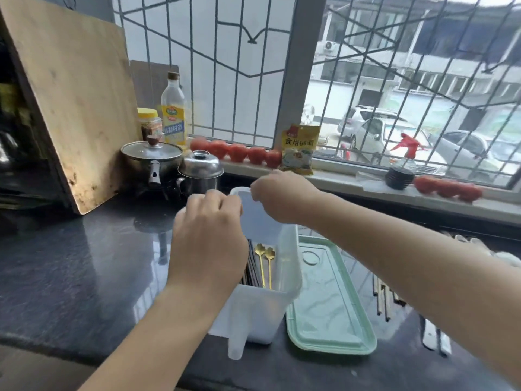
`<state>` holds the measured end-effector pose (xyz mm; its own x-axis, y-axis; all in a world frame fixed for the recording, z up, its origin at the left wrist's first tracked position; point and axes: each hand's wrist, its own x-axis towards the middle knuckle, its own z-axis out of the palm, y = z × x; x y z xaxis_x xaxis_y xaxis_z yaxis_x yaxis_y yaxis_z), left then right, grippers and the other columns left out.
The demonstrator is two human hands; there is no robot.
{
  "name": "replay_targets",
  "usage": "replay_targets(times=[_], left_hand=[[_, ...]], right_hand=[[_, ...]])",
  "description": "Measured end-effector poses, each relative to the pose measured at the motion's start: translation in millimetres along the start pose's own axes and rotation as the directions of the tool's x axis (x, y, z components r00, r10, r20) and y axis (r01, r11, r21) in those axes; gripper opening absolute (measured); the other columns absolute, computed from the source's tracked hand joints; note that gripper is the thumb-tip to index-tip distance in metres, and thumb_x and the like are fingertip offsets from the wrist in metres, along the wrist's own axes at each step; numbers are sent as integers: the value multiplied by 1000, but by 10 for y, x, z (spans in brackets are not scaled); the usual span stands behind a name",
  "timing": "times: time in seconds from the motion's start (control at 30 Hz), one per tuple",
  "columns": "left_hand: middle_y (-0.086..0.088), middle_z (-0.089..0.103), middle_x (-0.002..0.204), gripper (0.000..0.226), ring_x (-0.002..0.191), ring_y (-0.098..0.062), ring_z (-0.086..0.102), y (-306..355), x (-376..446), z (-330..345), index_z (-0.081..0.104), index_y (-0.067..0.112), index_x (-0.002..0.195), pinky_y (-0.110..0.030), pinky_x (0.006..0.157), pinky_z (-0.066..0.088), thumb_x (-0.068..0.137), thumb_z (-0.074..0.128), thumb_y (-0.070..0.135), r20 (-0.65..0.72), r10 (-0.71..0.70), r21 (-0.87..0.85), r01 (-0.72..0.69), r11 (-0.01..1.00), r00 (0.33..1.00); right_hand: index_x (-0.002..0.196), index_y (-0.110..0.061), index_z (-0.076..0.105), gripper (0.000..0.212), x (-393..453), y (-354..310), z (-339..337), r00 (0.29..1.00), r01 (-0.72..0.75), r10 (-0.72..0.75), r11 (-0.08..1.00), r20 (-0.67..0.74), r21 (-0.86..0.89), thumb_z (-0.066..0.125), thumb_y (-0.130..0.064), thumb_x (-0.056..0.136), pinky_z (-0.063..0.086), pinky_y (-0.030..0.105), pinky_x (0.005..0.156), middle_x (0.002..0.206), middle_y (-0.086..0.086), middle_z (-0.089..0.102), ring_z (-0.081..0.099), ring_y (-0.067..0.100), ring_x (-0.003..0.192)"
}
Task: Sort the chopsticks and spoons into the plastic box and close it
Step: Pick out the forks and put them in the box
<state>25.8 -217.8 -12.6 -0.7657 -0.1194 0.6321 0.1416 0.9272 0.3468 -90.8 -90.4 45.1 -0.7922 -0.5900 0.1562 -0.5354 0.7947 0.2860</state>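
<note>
A translucent white plastic box (287, 266) stands on the dark counter at centre. Inside it lie dark chopsticks (252, 266) and two gold spoons (265, 263). My left hand (208, 238) hovers over the box's left side with fingers curled at the far rim; whether it grips the rim I cannot tell. My right hand (279, 196) reaches over the far end, fingers bent at the rim. The pale green lid (327, 300) lies flat just right of the box. More chopsticks (384, 299) and white spoons (431, 337) lie on the counter under my right forearm.
Two lidded steel pots (169, 165) stand behind the box, with bottles, a jar and a big wooden board (70, 94) at the back left. Tomatoes (236, 152), a yellow packet and a spray bottle (403, 162) line the windowsill.
</note>
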Motion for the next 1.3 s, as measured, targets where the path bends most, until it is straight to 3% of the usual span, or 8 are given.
replay_targets(times=[0.13,0.27,0.5,0.77,0.93,1.1,1.2,1.3], left_hand=[[-1,66,95,35,94,-21,57,633,-151,-116,68,12,99,-31,77,43,81,41,-2,-109,26,-383,-66,921,994],[10,68,76,32,73,-10,64,1331,-612,219,65,27,79,-27,66,51,79,41,6,172,70,-731,79,678,983],[6,64,70,38,75,-5,58,2084,-1307,1466,58,27,69,-22,64,39,83,55,-8,477,210,-609,148,779,854],[0,64,87,10,86,-24,57,2606,-1017,2104,65,13,84,-34,74,44,86,61,4,209,416,-497,-271,825,885],[-2,63,110,35,105,-17,47,2648,-925,2332,70,13,109,-31,94,35,86,53,34,336,274,-468,-93,879,901],[0,62,114,26,107,-9,37,2613,-912,2345,69,14,110,-29,95,32,91,58,27,311,214,-513,-26,858,926],[0,62,113,17,106,-7,36,2614,-919,2356,69,14,109,-26,94,30,94,62,18,300,177,-507,-1,862,937],[5,60,110,19,106,-6,37,2613,-936,2350,68,16,108,-30,94,34,93,60,22,287,208,-520,-31,854,935]], right_hand=[[95,-17,71,19,-999,298,146,843,-29,244,910,-479,413,52,-13,93,52,36,67,87,-2,72,65,22,77],[96,-13,72,17,-2229,597,955,710,-208,552,757,-437,619,57,-5,92,53,38,71,88,-2,72,66,21,80],[102,-8,71,36,-3631,1186,1748,679,-484,651,745,-340,460,58,15,77,55,41,77,96,7,69,63,29,93],[96,-13,70,41,-3791,1435,1840,631,-575,712,696,-308,431,37,-6,73,43,30,85,96,2,67,54,24,94],[102,-15,70,36,-3843,1445,1864,564,-567,761,639,-320,519,47,-1,79,45,28,88,100,-2,67,53,20,99],[102,-13,69,19,-4001,1963,1569,230,-621,910,409,-344,668,61,-3,89,47,36,84,96,0,67,52,20,93],[102,-15,70,20,-4074,2891,1474,148,-872,989,122,18,474,55,-11,89,47,39,86,103,9,68,55,33,96],[112,-11,67,44,-3962,3504,1759,111,-993,899,83,423,85,63,-38,78,52,35,88,113,13,66,63,34,100]])
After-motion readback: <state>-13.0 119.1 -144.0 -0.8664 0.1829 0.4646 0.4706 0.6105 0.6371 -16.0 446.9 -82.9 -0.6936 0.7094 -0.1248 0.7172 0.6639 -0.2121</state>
